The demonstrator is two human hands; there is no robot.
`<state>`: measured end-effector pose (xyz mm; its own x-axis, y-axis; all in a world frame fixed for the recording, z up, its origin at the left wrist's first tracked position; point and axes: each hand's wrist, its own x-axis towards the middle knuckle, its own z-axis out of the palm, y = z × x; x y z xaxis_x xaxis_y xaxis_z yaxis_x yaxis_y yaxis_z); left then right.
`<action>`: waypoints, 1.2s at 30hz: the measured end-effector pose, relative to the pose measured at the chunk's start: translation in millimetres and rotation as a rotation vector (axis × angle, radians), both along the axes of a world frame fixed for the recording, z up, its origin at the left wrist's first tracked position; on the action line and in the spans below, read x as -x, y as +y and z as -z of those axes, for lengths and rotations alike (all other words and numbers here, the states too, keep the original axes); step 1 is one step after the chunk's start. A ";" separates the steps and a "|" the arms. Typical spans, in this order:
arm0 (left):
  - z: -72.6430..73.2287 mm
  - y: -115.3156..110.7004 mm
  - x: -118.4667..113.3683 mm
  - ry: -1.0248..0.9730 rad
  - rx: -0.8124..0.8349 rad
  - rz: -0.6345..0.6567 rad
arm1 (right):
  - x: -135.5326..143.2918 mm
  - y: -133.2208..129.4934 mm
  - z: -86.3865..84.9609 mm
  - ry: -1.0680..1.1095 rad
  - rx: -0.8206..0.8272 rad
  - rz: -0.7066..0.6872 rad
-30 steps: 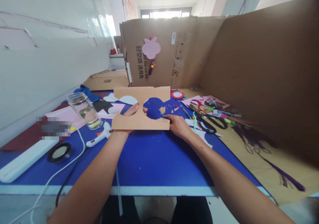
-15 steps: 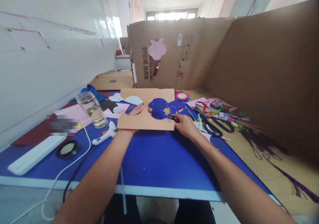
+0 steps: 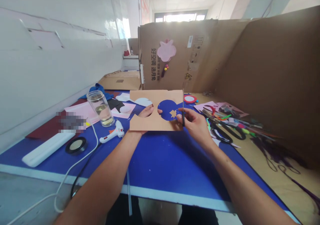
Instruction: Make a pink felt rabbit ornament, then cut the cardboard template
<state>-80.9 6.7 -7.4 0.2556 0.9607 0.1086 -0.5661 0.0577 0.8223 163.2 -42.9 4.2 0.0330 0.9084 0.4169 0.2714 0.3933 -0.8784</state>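
My left hand (image 3: 146, 111) grips a stiff tan sheet (image 3: 155, 124) from behind and below, its fingers partly hidden by it. The sheet has rounded openings cut out of it, and one opens to the right edge. My right hand (image 3: 196, 124) is closed on the dark handle of small scissors (image 3: 183, 115), whose thin blades point upward beside the sheet's right edge. Tan scraps (image 3: 173, 113) show on the blue table through the round opening. Left of the sheet lies a white glue gun (image 3: 112, 134).
A glass jar (image 3: 101, 110) with liquid stands at left, near a black tape roll (image 3: 76, 145) and white cable. On the right are large black-handled scissors (image 3: 225, 133), pink scraps (image 3: 206, 106) and craft bits. Cardboard walls (image 3: 210, 51) enclose the back and right.
My right hand has drawn the small scissors back from the cut opening and turned the blades upward. The left hand still holds the sheet. The whole view has shifted slightly.
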 end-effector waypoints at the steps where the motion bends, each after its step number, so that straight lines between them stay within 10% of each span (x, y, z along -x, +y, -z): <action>1: 1.1 0.5 0.4 0.005 0.002 0.002 | 2.7 -1.4 1.0 -0.021 -0.002 -0.007; 14: -5.1 -2.9 -1.9 0.060 0.004 0.030 | 6.1 3.6 5.7 0.102 0.126 -0.104; 24: -9.3 -5.4 1.8 0.060 0.126 0.023 | -17.9 2.5 -15.8 0.245 0.045 0.100; 36: -7.5 4.9 7.3 0.216 0.178 0.380 | -42.4 25.0 -3.9 0.341 0.209 0.112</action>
